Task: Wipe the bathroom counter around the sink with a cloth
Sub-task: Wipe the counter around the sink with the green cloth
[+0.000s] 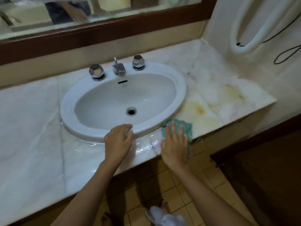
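The right hand [175, 147] lies flat, fingers straight, pressing a green cloth [187, 128] onto the marble counter [29, 119] at its front edge, just right of the sink [68, 103]. The cloth's long axis runs front to back, its far end towards a yellow stain [198, 108]. The left hand [118, 144], loosely curled and holding nothing, rests on the sink's front rim.
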{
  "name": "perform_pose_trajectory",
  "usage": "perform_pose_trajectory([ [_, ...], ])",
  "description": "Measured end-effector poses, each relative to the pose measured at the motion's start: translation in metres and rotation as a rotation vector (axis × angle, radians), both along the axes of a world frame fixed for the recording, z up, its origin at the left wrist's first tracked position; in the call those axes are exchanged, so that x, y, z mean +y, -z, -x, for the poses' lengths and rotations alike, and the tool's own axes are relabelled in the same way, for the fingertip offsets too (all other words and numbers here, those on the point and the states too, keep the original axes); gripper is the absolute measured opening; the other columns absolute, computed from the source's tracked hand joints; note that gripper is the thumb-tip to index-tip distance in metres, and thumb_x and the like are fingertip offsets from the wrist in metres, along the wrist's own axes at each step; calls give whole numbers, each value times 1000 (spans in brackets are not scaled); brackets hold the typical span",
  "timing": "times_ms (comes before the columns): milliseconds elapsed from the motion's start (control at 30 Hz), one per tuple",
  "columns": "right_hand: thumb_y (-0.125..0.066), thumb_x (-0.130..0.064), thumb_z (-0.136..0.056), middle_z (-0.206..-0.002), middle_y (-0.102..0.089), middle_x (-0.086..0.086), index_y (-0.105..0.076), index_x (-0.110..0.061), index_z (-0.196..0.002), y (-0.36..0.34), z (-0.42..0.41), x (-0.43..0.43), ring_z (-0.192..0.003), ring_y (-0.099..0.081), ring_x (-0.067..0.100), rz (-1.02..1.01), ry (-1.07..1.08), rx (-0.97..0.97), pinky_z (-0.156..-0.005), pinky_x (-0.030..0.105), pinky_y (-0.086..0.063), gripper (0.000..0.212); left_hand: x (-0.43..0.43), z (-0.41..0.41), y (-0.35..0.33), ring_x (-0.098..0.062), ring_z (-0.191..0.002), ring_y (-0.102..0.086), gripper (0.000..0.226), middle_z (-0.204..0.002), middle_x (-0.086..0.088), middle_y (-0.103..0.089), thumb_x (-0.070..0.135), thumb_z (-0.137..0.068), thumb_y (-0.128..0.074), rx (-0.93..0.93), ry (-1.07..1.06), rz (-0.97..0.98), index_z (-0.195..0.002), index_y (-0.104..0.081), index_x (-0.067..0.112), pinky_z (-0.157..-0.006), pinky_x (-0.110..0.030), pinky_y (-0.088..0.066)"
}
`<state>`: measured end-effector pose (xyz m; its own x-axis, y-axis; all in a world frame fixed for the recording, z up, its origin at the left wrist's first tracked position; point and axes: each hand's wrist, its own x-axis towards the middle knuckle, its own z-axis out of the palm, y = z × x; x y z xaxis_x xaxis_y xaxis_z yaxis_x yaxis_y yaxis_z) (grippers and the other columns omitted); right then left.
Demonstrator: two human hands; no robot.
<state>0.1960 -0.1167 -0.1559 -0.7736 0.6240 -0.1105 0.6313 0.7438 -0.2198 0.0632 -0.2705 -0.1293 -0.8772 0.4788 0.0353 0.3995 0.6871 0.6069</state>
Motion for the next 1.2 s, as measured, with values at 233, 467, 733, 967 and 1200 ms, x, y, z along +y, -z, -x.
perform_pose_trajectory([
  [233, -26, -41, -98, -161, -7, -8, -14, -34, -152, 6, -49, 67, -148, -3, 18, -45, -417, -2, -118, 41, -11, 56, 53, 39, -5, -35, -101, -56, 28, -98, -9, -69, 31, -89, -47, -52, -166, 319, -92, -72, 20, -83, -40, -38],
  [467, -11, -44, -101, -160, 16, -6, 6, -33, -152, 5, 26, 151, -147, 16, 20, 56, 147, -89, -120, 44, 1, 55, 89, 30, 11, -27, -107, -53, 39, -114, -3, -61, 42, -89, -37, -39, -101, 273, -109, -65, 24, -76, -38, -40],
  [733, -12, -43, -101, -159, 16, -5, 8, -27, -152, 0, -3, 110, -146, 16, 20, -22, -8, -56, -119, 41, -1, 57, 89, 33, 6, -24, -104, -54, 36, -111, 0, -62, 41, -88, -40, -96, -90, 298, -107, -65, 23, -76, -35, -40],
  [967, -12, -39, -102, -160, 15, 4, 9, -21, -153, -1, -45, 227, -147, 12, 27, 6, 402, -129, -120, 47, -5, 58, 92, 36, 3, -22, -85, -55, 24, -91, 4, -61, 36, -85, -41, -188, -116, 383, -82, -63, 28, -70, -32, -42],
  [1200, -13, -39, -102, -157, 24, -3, 11, -26, -152, -1, 20, 250, -146, 19, 24, 74, 243, -66, -119, 42, 5, 57, 166, 41, -14, -18, -90, -58, 17, -103, 3, -67, 30, -87, -56, -325, -67, 55, -98, -68, 25, -77, -31, -40],
])
